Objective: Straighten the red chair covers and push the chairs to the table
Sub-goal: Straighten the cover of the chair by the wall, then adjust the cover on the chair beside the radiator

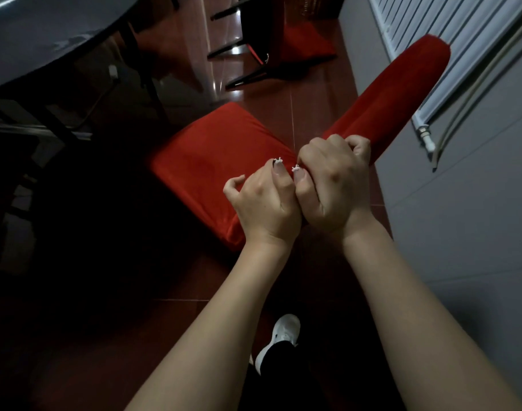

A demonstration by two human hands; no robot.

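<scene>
Right hand (333, 185): closed on the cover (212, 149) at the foot of the back (402, 93), fingers curled over a bunched fold, thumb pressed to the cloth.
Left hand (265, 203): touching the right, thumb and forefinger pinching the same red cloth at the rear corner of the seat (194, 185); little finger curled free.
Cover: red, drawn over seat and back; smooth across the seat, gathered only where both hands meet, at the joint of seat and back.
Chair: askew, seat toward the desk (31, 31), back slanting toward the wall (461, 232); legs hidden under the seat; near the desk but not tucked in.
Step in hand: by the look of it, working slack out of the joint.
Doing it well: pull both pinches together and evenly, down and rearward into the crease, so the seat cloth stays flat. Avoid a one-sided tug, which would likely skew the seam. Ease off once the fold lies flat, then check the back's top edge before pushing.
Risk: long nails may snag the pile; grip with pads instead.
Desk: grey top, upper left, edge apart from the seat.
Far chair (298, 46): red-covered too, beyond, standing off from the desk; probably next.
Radiator (461, 40): white, on the wall just behind the back.
Floor (313, 93): glossy red tile.
</scene>
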